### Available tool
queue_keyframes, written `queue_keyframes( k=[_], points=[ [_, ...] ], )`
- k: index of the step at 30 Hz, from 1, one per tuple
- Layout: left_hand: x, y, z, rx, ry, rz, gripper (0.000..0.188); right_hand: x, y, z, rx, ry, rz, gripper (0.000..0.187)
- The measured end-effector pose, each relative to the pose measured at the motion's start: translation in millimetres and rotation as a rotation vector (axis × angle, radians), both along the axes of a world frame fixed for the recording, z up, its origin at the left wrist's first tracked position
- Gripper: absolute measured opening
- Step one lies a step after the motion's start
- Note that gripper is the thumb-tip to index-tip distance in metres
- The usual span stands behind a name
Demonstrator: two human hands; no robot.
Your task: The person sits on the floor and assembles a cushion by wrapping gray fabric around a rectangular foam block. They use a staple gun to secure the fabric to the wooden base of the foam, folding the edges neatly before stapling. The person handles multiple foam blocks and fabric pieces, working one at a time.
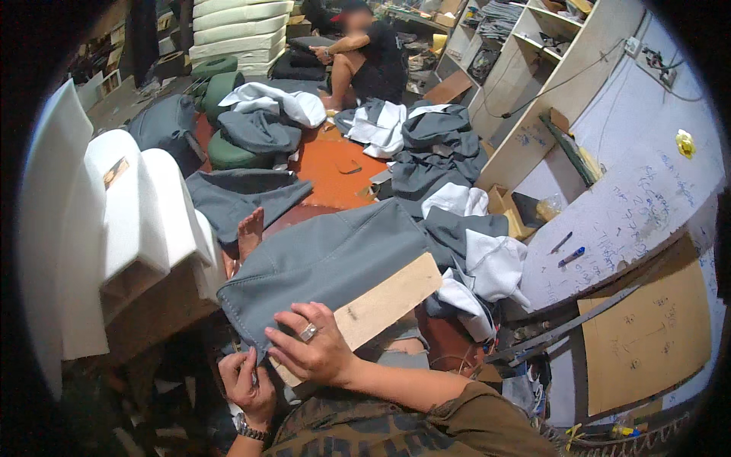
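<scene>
Across my lap lies a cushion in a grey stitched cover, its pale wooden board bare along the side nearest me. My right hand, with a ring on one finger, lies over the near left corner where cover and board meet. Its bent fingers press on the cover. Just below that corner, my left hand pinches the edge of the grey cover; whether a small tool is also in that pinch is hidden. A watch sits on my left wrist. Beyond the cushion shows a bare foot.
White foam blocks stand close on my left. Grey and white covers lie heaped ahead and to the right on an orange-red floor sheet. Another person sits at the back. Shelving and a cardboard sheet stand right.
</scene>
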State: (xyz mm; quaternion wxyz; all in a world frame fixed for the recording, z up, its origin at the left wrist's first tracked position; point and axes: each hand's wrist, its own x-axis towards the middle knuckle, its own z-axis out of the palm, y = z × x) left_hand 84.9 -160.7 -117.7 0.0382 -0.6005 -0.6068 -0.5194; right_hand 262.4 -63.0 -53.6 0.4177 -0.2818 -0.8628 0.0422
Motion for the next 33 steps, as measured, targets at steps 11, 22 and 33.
queue_keyframes(
  k=[11,22,33],
  points=[
    [-5.8,0.3,7.4,-0.108,-0.083,-0.09,0.038,4.1,-3.0,-6.1,0.089,-0.051,0.099,0.033],
    [-45.9,84.7,41.5,-0.453,-0.901,-0.13,0.038,1.6,-19.6,-11.8,0.1,-0.181,0.061,0.046],
    [-29.4,70.5,46.3,-0.295,-0.806,0.118,0.034,3.9,-26.0,-18.6,0.068,-0.193,0.028,0.046]
  ],
)
